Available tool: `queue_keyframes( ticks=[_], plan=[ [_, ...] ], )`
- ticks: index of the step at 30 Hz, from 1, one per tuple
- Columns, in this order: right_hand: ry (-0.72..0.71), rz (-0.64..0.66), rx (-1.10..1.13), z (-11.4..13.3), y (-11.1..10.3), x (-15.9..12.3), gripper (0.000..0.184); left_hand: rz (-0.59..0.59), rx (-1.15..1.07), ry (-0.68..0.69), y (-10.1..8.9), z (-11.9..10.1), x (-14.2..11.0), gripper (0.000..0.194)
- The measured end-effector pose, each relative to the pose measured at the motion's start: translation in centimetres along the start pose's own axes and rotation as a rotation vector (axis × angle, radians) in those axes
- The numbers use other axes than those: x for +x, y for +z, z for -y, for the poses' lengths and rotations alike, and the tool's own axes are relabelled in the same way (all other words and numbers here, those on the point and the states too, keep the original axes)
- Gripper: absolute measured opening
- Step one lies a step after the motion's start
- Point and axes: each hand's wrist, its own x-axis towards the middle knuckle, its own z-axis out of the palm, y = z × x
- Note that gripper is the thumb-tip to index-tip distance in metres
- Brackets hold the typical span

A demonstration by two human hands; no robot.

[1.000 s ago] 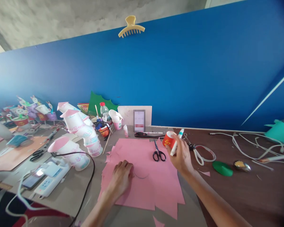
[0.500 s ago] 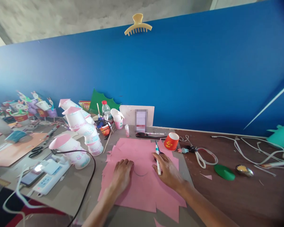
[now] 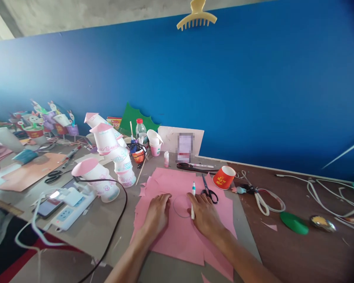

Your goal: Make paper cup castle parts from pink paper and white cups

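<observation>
Pink paper sheets [image 3: 179, 243] with ragged edges lie in front of me, and a thin dark circle [image 3: 181, 217] is drawn on the top one. My left hand [image 3: 159, 210] rests on the paper just left of the circle, fingers stretched forward and holding nothing. To the circle's right, my right hand [image 3: 205, 212] grips a white pen with a teal band [image 3: 193, 188], its narrow end pointing away from me. Beyond that hand, black-handled scissors [image 3: 210, 194] lie on the paper. A red paper cup [image 3: 224, 177] stands tilted at the sheet's far right corner.
Decorated paper-cup stacks [image 3: 122, 165] stand at left, near a power strip [image 3: 67, 216] and a black cable [image 3: 122, 212]. White cords [image 3: 265, 200], a green paper disc [image 3: 294, 223] and a shiny object [image 3: 322, 223] lie right. A blue panel [image 3: 224, 86] closes off the back.
The view has shifted, so the scene sits further right. My right hand has moved nearer me relative to the scissors, uncovering their handles. More of the drawn circle now shows between my hands.
</observation>
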Motion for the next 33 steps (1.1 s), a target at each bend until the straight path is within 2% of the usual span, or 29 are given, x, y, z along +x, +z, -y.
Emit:
queue_keyframes(
  ticks=[6,10,16,19,22,25,30,33],
  plan=[
    [0.002,0.014,0.019,-0.2,0.2,0.0,0.045,-0.014,0.003,0.028,0.2,0.1,-0.2,0.032],
    [-0.023,-0.034,0.071,-0.6,1.1,-0.2,0.046,-0.026,-0.006,0.033,0.2,0.0,-0.2,0.029],
    [-0.122,-0.244,0.097,-1.6,3.0,-0.4,0.041,-0.061,-0.033,0.015,0.2,-0.1,-0.2,0.028],
    [-0.157,-0.380,0.114,-2.0,3.7,-0.3,0.041,-0.082,-0.112,-0.011,0.3,0.1,-0.2,0.028],
    [-0.169,-0.441,0.104,-1.9,4.3,-0.3,0.044,-0.109,-0.207,-0.033,0.2,0.1,0.0,0.028],
    [-0.200,-0.465,0.090,-1.5,4.6,-0.5,0.046,-0.143,-0.259,-0.019,-0.5,-0.4,0.1,0.025],
    [-0.243,-0.530,0.093,-0.9,5.0,-0.6,0.045,-0.136,-0.249,0.021,-2.6,-1.8,1.1,0.023],
    [-0.247,-0.564,0.091,-0.9,5.2,-0.5,0.044,-0.199,-0.222,0.018,-3.4,-2.0,2.3,0.016]
  ],
)
